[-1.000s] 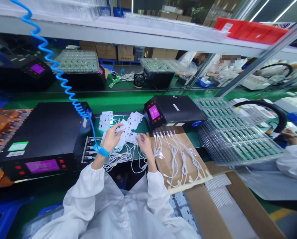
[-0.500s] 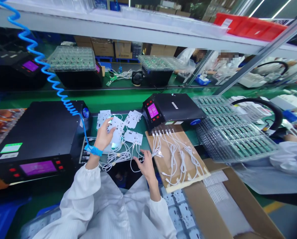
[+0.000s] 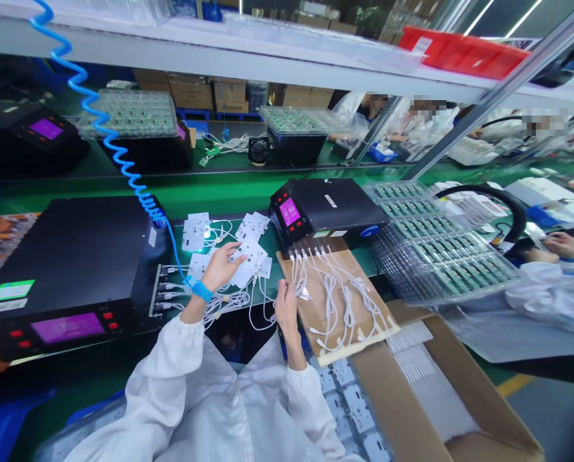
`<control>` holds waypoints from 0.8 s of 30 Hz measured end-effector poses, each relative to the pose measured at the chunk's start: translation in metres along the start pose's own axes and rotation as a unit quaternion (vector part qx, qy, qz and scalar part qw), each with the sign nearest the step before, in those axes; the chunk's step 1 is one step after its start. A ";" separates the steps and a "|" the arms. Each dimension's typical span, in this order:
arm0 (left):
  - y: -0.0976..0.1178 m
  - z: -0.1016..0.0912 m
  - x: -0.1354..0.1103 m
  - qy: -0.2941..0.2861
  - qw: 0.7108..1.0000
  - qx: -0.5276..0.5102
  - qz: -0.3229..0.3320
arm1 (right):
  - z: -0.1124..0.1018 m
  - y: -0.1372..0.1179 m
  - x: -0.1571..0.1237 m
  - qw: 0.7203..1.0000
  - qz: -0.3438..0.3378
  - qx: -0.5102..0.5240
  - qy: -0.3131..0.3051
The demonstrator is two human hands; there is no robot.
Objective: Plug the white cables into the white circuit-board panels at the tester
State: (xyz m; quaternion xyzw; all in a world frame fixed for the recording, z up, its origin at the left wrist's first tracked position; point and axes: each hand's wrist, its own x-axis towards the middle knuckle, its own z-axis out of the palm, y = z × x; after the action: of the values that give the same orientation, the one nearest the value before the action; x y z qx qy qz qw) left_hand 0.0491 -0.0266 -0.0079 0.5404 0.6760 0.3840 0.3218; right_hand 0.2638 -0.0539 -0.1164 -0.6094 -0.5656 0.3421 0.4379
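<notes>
1. Your left hand (image 3: 221, 268) lies flat, fingers spread over a white board (image 3: 249, 264) near the bench's (image 3: 219, 192) middle, pinning it so it can't slide.
2. Your right hand (image 3: 286, 307) pinches a white cable (image 3: 300, 289) by the cardboard sheet's (image 3: 335, 350) left edge.
3. The board's long axis runs diagonally, pointing toward the far right tester (image 3: 325, 208).

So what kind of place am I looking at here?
Most likely an electronics assembly or test line in a factory. The left hand rests on white circuit panels wired to black test units, clear trays of green boards are stacked nearby, and a green conveyor belt runs past.
</notes>
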 end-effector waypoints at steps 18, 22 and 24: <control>0.018 0.049 0.068 -0.074 0.997 -0.007 0.018 | 0.005 0.013 0.002 0.963 -0.108 -0.229 -0.097; 0.022 0.057 0.085 -0.087 0.995 0.014 0.035 | 0.004 0.012 0.006 0.961 -0.116 -0.224 -0.110; 0.024 0.059 0.092 -0.094 0.994 0.026 0.039 | 0.004 0.010 0.008 0.960 -0.115 -0.226 -0.116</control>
State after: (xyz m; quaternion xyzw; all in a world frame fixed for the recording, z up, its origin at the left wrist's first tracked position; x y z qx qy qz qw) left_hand 0.0912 0.0767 -0.0185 0.6080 0.6309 0.3259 0.3551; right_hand 0.2654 -0.0454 -0.1265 -0.5792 -0.7413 0.2211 0.2570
